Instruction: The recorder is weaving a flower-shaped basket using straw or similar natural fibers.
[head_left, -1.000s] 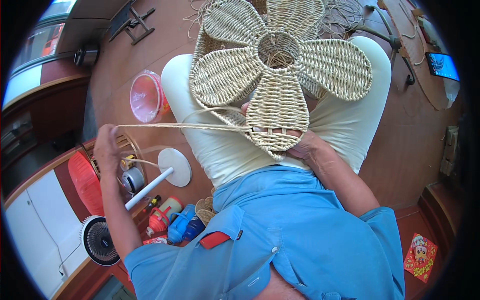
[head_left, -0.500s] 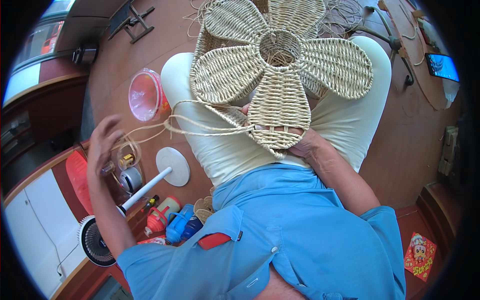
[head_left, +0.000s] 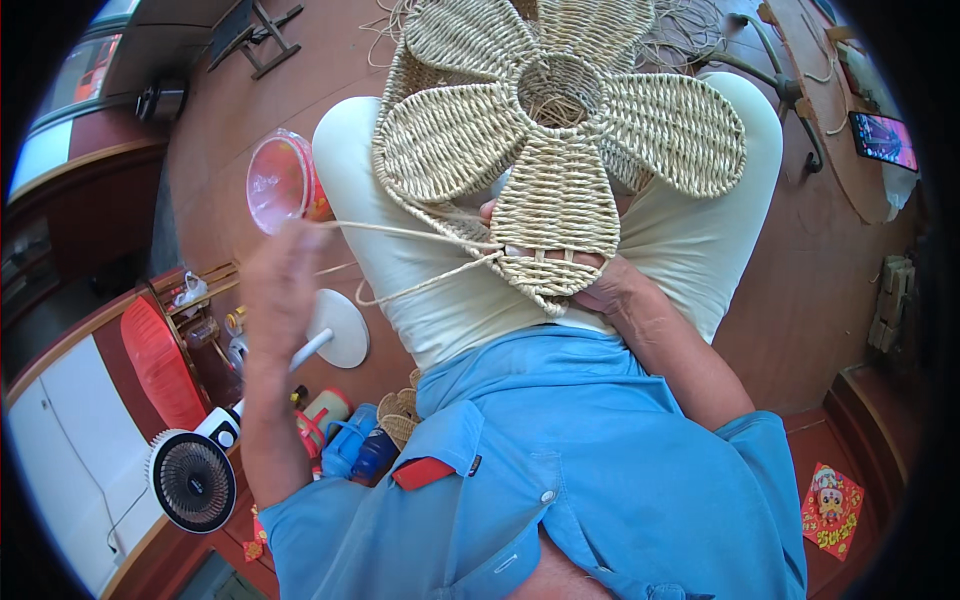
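You've got that woven flower [head_left: 557,180] over your lap [head_left: 430,325], right hand [head_left: 604,287] tucked under the bottom petal, probably bracing it, grip mostly hidden, left hand [head_left: 282,285] by the cord [head_left: 405,235], too blurry to tell how spread or whether it's gripping.

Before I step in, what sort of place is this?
Probably a home or shop doubling as a handweaving workroom: there's a flower-shaped woven piece, a tangle of loose cord on the floor, and a white standing fan.
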